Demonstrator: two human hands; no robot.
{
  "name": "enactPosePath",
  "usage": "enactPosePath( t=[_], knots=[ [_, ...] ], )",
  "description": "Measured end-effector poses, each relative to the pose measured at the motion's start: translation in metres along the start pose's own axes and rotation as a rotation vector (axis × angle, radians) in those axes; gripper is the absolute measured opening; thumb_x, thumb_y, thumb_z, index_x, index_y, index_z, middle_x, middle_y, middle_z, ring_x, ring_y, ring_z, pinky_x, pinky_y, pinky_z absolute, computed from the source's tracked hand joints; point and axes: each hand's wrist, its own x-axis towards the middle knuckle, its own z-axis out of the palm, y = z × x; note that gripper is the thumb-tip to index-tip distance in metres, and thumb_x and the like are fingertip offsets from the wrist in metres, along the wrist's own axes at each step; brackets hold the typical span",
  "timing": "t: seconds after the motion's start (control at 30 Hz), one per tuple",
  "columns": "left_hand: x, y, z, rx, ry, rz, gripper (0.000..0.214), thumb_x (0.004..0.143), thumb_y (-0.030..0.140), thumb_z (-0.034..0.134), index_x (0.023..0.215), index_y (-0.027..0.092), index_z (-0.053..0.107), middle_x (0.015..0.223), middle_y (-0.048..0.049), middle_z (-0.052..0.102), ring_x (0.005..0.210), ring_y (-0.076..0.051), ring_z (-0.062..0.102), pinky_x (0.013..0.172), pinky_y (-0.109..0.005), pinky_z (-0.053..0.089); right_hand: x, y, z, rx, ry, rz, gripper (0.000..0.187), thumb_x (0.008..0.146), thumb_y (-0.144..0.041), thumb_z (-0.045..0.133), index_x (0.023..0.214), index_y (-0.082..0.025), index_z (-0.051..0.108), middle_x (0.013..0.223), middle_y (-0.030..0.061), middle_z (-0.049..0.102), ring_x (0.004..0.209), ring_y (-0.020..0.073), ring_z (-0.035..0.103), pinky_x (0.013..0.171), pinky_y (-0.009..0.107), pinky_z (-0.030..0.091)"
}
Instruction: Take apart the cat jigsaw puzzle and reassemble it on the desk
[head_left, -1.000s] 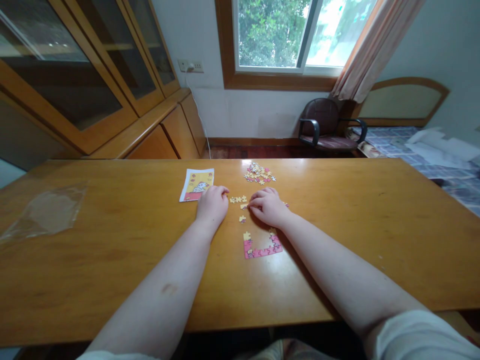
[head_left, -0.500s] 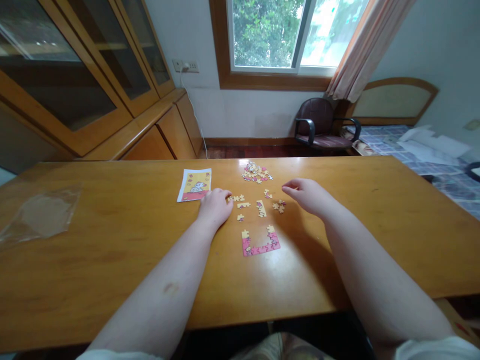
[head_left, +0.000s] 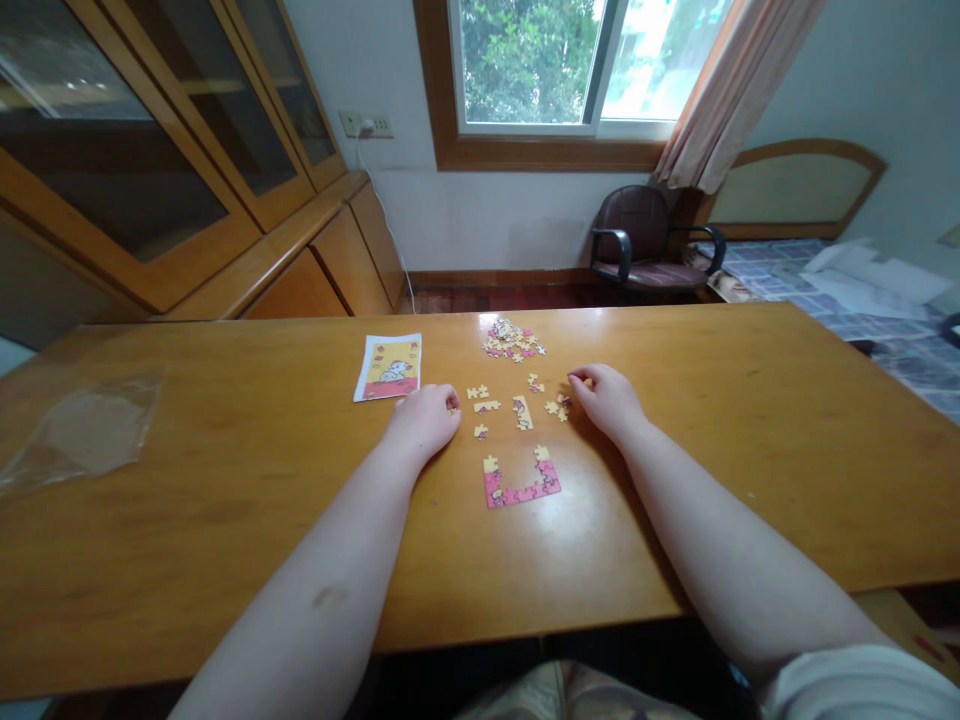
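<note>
Hovering or resting, it's hard to say which, the left hand (head_left: 429,420) sits curled just left of the short yellow strip (head_left: 477,392); a speck of yellow shows at its fingertips, but whether that's a gripped piece, I can't tell. Across on the right, the right hand (head_left: 609,400) has thumb and fingers drawn narrow beside the cluster of loose pieces (head_left: 559,407), and anything between them is too small to make out. Here's the danger: that cluster lies so near the fingertips that one careless brush could scatter it over the surface (head_left: 247,500). On the near side, the U-shaped border (head_left: 523,494) of pink and yellow pieces lies open at its far end; an arm swinging inward could knock it apart, since only the tabs seem to hold it. Middle ground's crowded too: the flat strip (head_left: 487,407), the single piece (head_left: 481,431) and the tall strip (head_left: 523,413) lie near one another, so a low reach to the far pile (head_left: 511,342) could drag fingers through them. And watch the picture sheet (head_left: 391,367), close by the left hand: a slight shove could skew it.
</note>
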Motion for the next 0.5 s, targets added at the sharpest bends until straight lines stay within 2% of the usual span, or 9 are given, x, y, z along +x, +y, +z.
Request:
enactPosePath(
  t=[0.13,0.3,0.37,0.5],
  knots=[
    [-0.008,-0.001,-0.009,-0.102,-0.199,0.034,0.010,0.071,0.027,0.062,0.078,0.023,0.066,0.083,-0.0027,0.072,0.074,-0.020,0.064,0.060,-0.028,0.044,0.000,0.008,-0.008,-0.024,-0.201,-0.025,0.019,0.087,-0.029,0.060,0.097,-0.020,0.074,0.099,0.0062,0.072,0.090,0.0195,0.064,0.081,0.029,0.046],
    [-0.011,0.000,-0.008,-0.222,-0.383,0.125,0.010,0.065,0.029,0.066,0.073,0.023,0.067,0.075,0.0011,0.071,0.067,-0.017,0.063,0.055,-0.025,0.041,0.000,0.012,-0.009,-0.033,-0.266,-0.112,0.015,0.086,-0.025,0.063,0.096,-0.021,0.074,0.100,0.0053,0.071,0.091,0.0179,0.064,0.082,0.027,0.046],
    [-0.011,0.001,-0.006,-0.253,-0.416,0.164,0.011,0.065,0.030,0.068,0.073,0.024,0.066,0.074,0.0018,0.070,0.066,-0.017,0.063,0.055,-0.025,0.041,0.000,0.011,-0.007,-0.040,-0.276,-0.125,0.013,0.085,-0.025,0.065,0.093,-0.021,0.074,0.096,0.0050,0.070,0.087,0.0172,0.064,0.079,0.026,0.046],
    [-0.010,0.004,-0.005,-0.238,-0.370,0.221,0.014,0.065,0.034,0.069,0.072,0.023,0.064,0.073,0.0013,0.069,0.065,-0.017,0.061,0.056,-0.025,0.039,0.000,0.010,-0.006,-0.052,-0.268,-0.115,0.012,0.085,-0.025,0.065,0.091,-0.021,0.074,0.094,0.0049,0.069,0.085,0.0168,0.063,0.077,0.026,0.046]
  ],
)
